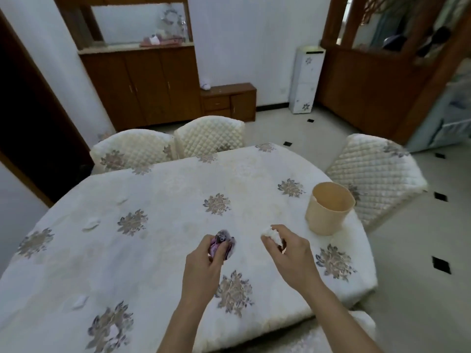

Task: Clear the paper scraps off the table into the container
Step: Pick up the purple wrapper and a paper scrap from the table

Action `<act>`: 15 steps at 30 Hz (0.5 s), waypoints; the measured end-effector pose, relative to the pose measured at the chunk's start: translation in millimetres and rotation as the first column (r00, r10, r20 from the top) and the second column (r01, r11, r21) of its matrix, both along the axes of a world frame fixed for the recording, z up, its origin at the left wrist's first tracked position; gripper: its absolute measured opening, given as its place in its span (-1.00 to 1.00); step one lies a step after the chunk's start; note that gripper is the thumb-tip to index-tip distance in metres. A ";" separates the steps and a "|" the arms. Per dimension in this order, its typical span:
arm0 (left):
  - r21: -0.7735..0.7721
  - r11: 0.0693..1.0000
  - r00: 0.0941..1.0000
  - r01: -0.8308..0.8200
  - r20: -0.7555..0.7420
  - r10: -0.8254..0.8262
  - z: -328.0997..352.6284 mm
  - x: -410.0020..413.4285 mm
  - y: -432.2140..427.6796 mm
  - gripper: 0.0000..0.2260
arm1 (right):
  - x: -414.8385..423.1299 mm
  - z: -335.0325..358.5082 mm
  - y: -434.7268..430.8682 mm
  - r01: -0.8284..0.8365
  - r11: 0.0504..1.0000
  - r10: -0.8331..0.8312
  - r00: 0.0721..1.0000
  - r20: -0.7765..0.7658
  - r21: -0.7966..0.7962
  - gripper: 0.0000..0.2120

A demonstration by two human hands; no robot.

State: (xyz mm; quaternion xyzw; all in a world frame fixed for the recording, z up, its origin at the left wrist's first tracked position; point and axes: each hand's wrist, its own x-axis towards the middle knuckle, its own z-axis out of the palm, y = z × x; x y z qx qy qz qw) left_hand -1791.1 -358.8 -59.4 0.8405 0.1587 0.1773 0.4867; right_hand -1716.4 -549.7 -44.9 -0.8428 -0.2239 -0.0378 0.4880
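Two hands were over the near half of the table (pixel 163 189), both loaded. Your left hand (pixel 204 263) was curled around a crumpled purple scrap (pixel 221 247), thumb and fingers closed on it just above the cloth. Your right hand (pixel 288 253) pinched a white paper wad (pixel 272 235) at its fingertips — the rest of the hand loosely bent. The container (pixel 328 208) (a beige round bin, mouth up) stood on the table's right edge, beyond the right hand and apart from it. Three white scraps remained on the cloth at left — one (pixel 91 224) near a floral motif, one (pixel 121 200) farther back, one (pixel 80 301) nearer you.
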 end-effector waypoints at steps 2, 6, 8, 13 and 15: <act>0.010 0.996 0.996 0.091 -0.012 -0.091 -3.0 8.4 -12.1 -0.72 | -10.1 0.2 -18.8 0.097 0.995 -0.098 0.995 -0.005 -0.018 -0.95; -0.008 0.966 0.966 0.258 -0.006 -0.258 -8.6 23.1 -49.8 -0.74 | -33.4 -6.0 -64.2 0.335 0.938 -0.337 0.941 -0.013 -0.091 -0.91; -0.029 0.940 0.940 0.340 -0.011 -0.340 -9.9 27.6 -74.7 -0.74 | -49.0 -7.2 -89.0 0.434 0.896 -0.439 0.898 -0.041 -0.093 -0.90; -0.053 0.847 0.848 0.529 -0.011 -0.530 -8.9 31.7 -136.8 -0.71 | -93.3 -1.6 -151.1 0.620 0.781 -0.625 0.778 -0.071 -0.075 -0.84; -0.052 0.806 0.807 0.589 -0.008 -0.590 -4.4 31.9 -161.9 -0.71 | -108.6 1.4 -173.6 0.688 0.723 -0.691 0.722 -0.036 -0.063 -0.71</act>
